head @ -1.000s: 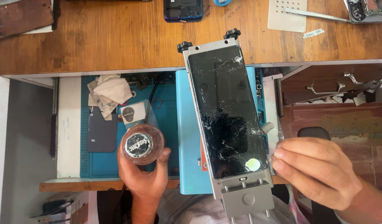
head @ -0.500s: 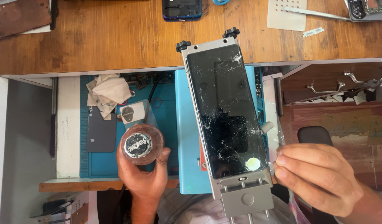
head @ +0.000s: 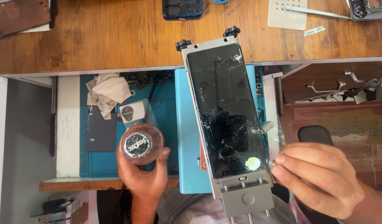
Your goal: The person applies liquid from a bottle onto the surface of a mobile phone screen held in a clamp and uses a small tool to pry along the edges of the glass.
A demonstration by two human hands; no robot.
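Cracked phone [head: 226, 114] sat clamped in a grey metal holder [head: 245, 199] on the blue heating pad [head: 187, 137], overhanging the near edge of the wooden tabletop [head: 116, 37]; the shattered glass was still wholly on, no corner lifted, one pale spot [head: 253, 163] showing near its lower right corner. Left hand [head: 143, 172] had its grip closed round a small clear bottle [head: 139, 144], cap towards the camera, held over the blue mat [head: 166, 116] by the tabletop's near edge. Right hand [head: 319, 178] pinched something thin, seemingly a clear pick or film [head: 273, 162], at the phone's lower right edge: judged an early stage, separation barely begun.
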